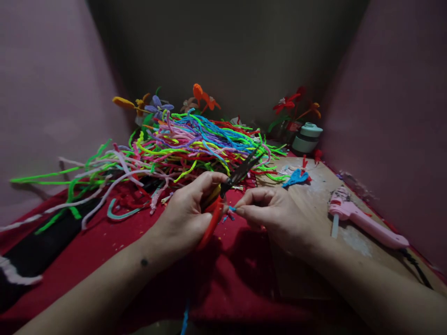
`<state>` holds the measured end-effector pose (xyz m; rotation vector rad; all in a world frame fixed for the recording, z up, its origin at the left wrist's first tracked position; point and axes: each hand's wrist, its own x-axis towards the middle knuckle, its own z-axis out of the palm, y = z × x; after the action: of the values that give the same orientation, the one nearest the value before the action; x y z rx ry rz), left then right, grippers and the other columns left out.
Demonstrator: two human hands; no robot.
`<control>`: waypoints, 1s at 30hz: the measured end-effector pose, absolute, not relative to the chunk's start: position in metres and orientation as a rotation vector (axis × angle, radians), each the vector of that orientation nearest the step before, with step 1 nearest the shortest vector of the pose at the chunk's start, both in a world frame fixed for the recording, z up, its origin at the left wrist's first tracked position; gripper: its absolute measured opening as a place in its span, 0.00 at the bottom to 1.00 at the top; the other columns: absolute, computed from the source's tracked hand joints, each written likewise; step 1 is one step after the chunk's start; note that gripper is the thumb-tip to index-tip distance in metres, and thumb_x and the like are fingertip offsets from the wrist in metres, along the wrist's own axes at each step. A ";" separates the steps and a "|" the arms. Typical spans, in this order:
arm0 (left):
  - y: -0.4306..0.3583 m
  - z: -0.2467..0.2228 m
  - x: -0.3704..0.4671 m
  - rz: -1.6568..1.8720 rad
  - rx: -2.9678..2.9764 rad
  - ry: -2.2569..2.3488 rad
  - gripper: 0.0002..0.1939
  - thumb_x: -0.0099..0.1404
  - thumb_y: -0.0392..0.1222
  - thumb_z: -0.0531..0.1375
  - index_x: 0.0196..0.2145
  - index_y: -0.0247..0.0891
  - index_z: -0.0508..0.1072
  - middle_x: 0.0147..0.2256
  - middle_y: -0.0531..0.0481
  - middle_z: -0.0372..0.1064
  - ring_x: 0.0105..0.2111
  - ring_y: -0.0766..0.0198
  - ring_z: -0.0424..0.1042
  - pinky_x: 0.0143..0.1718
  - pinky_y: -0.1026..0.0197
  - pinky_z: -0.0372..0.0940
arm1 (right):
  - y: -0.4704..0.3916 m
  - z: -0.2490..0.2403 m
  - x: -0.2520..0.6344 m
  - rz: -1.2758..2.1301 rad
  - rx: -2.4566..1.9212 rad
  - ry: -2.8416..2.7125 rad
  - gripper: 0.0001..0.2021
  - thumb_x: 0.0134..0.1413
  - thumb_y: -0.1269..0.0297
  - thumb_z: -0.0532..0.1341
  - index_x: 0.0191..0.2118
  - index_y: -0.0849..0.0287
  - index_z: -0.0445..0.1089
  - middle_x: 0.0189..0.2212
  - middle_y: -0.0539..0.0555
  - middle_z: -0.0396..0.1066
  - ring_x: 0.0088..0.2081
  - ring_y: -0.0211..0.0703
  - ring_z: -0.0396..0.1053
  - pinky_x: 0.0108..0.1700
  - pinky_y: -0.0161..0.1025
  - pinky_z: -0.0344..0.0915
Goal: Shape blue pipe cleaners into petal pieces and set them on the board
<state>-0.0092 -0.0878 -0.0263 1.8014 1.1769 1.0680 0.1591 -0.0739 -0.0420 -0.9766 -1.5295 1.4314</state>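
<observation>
Over the red-covered tabletop [94, 251], we are gripping orange-handled scissors [226, 186] in the left hand [185, 211], pointing forward; our right hand [274, 211] is pinching a small blue piece [232, 209] just beside them. Beyond, bright fuzzy stems [206, 139] are lying heaped; rightward, a pink glue gun [366, 221] is resting.

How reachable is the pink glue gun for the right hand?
Likely yes: nothing visible blocks the right hand from the pink glue gun, though that hand's fingers pinch a blue piece.
</observation>
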 end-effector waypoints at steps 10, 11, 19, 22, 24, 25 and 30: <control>-0.092 -0.029 -0.007 1.147 1.717 1.177 0.16 0.53 0.35 0.61 0.41 0.36 0.65 0.27 0.56 0.62 0.27 0.71 0.62 0.29 0.69 0.60 | -0.067 -0.049 0.158 1.802 -0.791 -1.199 0.03 0.39 0.71 0.63 0.22 0.63 0.68 0.12 0.46 0.60 0.15 0.29 0.54 0.19 0.31 0.50; -0.091 -0.029 -0.006 1.154 1.676 1.169 0.17 0.53 0.35 0.61 0.41 0.36 0.65 0.27 0.57 0.62 0.27 0.71 0.62 0.29 0.69 0.60 | -0.067 -0.048 0.158 1.821 -0.781 -1.180 0.03 0.38 0.71 0.63 0.22 0.63 0.68 0.12 0.46 0.60 0.15 0.30 0.55 0.19 0.31 0.50; -0.078 -0.026 -0.016 1.129 1.260 1.107 0.22 0.45 0.37 0.67 0.39 0.37 0.67 0.24 0.58 0.64 0.23 0.73 0.64 0.25 0.71 0.60 | -0.066 -0.046 0.161 1.900 -0.596 -1.117 0.03 0.41 0.72 0.63 0.23 0.63 0.68 0.27 0.52 0.71 0.22 0.33 0.66 0.21 0.31 0.59; -0.077 -0.028 -0.019 1.070 1.189 1.049 0.22 0.47 0.36 0.66 0.41 0.38 0.66 0.25 0.57 0.65 0.21 0.73 0.64 0.22 0.71 0.60 | -0.067 -0.045 0.162 1.896 -0.480 -1.148 0.02 0.45 0.74 0.61 0.24 0.64 0.68 0.39 0.57 0.71 0.29 0.39 0.71 0.23 0.32 0.63; -0.077 -0.030 -0.017 1.044 1.171 1.020 0.22 0.48 0.36 0.65 0.42 0.39 0.65 0.26 0.55 0.66 0.22 0.71 0.66 0.23 0.68 0.62 | -0.069 -0.044 0.162 1.883 -0.423 -1.154 0.04 0.47 0.75 0.59 0.25 0.64 0.68 0.41 0.58 0.71 0.30 0.40 0.72 0.25 0.32 0.65; -0.077 -0.031 -0.016 1.033 1.181 1.005 0.22 0.49 0.37 0.65 0.42 0.38 0.64 0.27 0.54 0.66 0.23 0.69 0.68 0.24 0.67 0.63 | -0.071 -0.043 0.161 1.883 -0.407 -1.157 0.04 0.47 0.75 0.59 0.25 0.64 0.68 0.41 0.58 0.71 0.31 0.40 0.72 0.26 0.33 0.65; -0.077 -0.032 -0.012 1.094 1.432 1.150 0.20 0.52 0.42 0.63 0.43 0.37 0.64 0.29 0.54 0.66 0.27 0.67 0.68 0.28 0.65 0.64 | -0.073 -0.040 0.159 1.809 -0.442 -1.138 0.03 0.47 0.73 0.60 0.26 0.63 0.70 0.30 0.53 0.73 0.31 0.42 0.73 0.37 0.40 0.68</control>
<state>-0.0118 -0.0772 -0.0319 1.4324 1.1497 1.0939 0.1587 -0.0727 -0.0404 -0.4424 -1.1385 1.8093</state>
